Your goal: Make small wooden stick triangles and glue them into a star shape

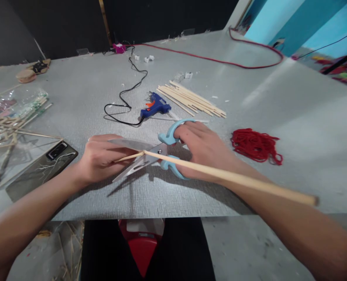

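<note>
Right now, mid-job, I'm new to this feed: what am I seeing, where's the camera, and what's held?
There is no machine: these are a person's two bare hands, seen from one camera worn on the head, looking down at a grey table. The left hand pinches a long thin stick; the right hand holds blue-handled scissors, open blades around that stick. Beyond lie a blue glue gun, a bundle of sticks, red yarn on the right and a phone on the left.
</note>
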Demonstrator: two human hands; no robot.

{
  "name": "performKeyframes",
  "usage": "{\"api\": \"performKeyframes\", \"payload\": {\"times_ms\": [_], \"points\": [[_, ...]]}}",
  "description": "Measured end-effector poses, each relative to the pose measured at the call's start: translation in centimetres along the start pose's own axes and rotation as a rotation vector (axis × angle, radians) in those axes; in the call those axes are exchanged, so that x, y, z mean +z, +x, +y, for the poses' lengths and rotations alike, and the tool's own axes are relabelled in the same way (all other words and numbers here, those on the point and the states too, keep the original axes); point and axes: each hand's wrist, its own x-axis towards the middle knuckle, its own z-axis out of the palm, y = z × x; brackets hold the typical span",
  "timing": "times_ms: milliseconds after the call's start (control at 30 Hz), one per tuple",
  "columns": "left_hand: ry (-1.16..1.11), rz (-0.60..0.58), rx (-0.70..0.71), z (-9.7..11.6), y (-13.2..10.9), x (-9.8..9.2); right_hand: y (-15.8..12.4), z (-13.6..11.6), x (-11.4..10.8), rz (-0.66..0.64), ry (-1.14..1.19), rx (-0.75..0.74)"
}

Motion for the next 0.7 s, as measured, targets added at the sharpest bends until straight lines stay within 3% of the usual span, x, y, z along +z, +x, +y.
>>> {"api": "performKeyframes", "payload": {"times_ms": [700], "points": [[-0.002, 0.011, 0.040, -0.18, 0.04, -0.06, 0.06, -0.05, -0.20, -0.027, -0.033, 0.012]]}}
